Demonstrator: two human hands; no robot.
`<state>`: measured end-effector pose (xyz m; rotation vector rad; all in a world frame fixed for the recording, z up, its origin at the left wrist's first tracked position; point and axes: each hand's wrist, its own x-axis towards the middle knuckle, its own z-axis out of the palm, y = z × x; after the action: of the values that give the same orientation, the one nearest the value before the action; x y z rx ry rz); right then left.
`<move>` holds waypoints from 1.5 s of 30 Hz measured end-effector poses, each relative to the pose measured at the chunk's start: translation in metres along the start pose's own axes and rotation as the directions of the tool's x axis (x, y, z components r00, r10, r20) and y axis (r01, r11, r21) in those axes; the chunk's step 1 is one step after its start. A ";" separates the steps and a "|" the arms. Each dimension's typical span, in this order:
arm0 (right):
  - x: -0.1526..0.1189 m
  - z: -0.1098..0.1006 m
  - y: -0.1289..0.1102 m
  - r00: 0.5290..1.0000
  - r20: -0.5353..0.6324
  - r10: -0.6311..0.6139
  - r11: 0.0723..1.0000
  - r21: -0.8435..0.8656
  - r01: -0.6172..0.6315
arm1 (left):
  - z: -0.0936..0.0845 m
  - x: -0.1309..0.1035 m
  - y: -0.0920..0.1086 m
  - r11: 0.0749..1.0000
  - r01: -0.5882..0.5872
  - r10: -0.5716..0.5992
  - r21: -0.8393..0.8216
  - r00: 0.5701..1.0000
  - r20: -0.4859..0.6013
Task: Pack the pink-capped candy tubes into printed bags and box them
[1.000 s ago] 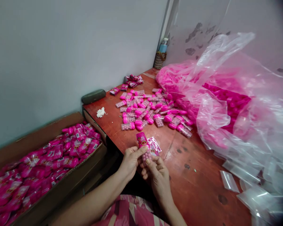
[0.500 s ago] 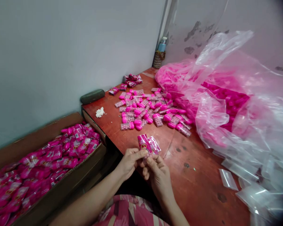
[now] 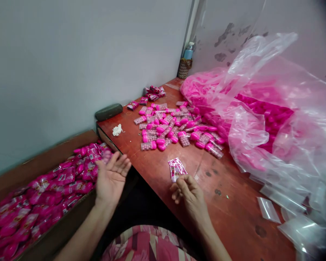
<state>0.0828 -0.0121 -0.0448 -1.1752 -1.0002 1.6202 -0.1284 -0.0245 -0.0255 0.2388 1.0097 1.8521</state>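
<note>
My left hand (image 3: 111, 177) is over the edge of the cardboard box, palm up and fingers spread, holding nothing. Just beyond its fingertips is a blurred pink packet (image 3: 107, 155), apart from the hand. Beside a shiny printed pink wrapper (image 3: 177, 168) on the table, my right hand (image 3: 188, 192) has loosely curled fingers with gaps between them. Its fingertips reach the wrapper's lower edge, without a visible grip. Farther back lies a pile of small clear containers (image 3: 168, 127) with pink caps and pale pink beads inside.
The cardboard box (image 3: 43, 154) at left holds many wrapped pink packets. A large clear plastic bag (image 3: 250, 141) of pink pieces covers the table's right side, near flat clear sleeves (image 3: 268, 209). A dark case (image 3: 108, 112), crumpled white tissue (image 3: 117, 129) and stacked printed wrappers (image 3: 154, 93) lie along the wall.
My hands have separated. The left has swung left to the box and opened, and the wrapped packet has left my hands. The right has stayed near the printed wrapper.
</note>
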 end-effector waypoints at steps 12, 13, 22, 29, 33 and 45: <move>-0.008 -0.002 0.007 0.998 0.000 0.067 0.989 -0.132 -0.066 | -0.009 0.166 0.013 -0.415 -0.187 0.474 0.890 0.790 0.388; -0.009 -0.002 0.007 0.998 -0.004 0.067 0.989 -0.133 -0.067 | -0.011 0.175 0.013 -0.420 -0.170 0.476 0.891 0.795 0.376; -0.009 -0.019 -0.004 0.996 -0.064 0.064 0.982 -0.173 -0.074 | -0.010 0.137 0.008 -0.397 -0.544 0.428 0.739 0.602 0.674; -0.004 -0.045 -0.013 0.992 -0.128 0.018 0.982 -0.183 -0.041 | 0.040 0.014 -0.080 -0.118 -0.887 -0.037 0.447 0.454 0.890; -0.007 -0.049 -0.015 0.995 -0.102 -0.014 0.977 -0.215 -0.009 | 0.046 -0.002 -0.108 -0.109 -0.862 -0.106 0.494 0.505 0.857; 0.026 -0.035 -0.013 0.986 -0.093 -0.142 0.974 -0.193 0.122 | 0.041 -0.014 -0.091 0.084 -0.870 -0.013 0.485 0.486 0.874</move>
<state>0.1145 0.0203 -0.0476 -1.2772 -1.1556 1.3685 -0.0382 0.0022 -0.0617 2.2291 1.4127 1.0538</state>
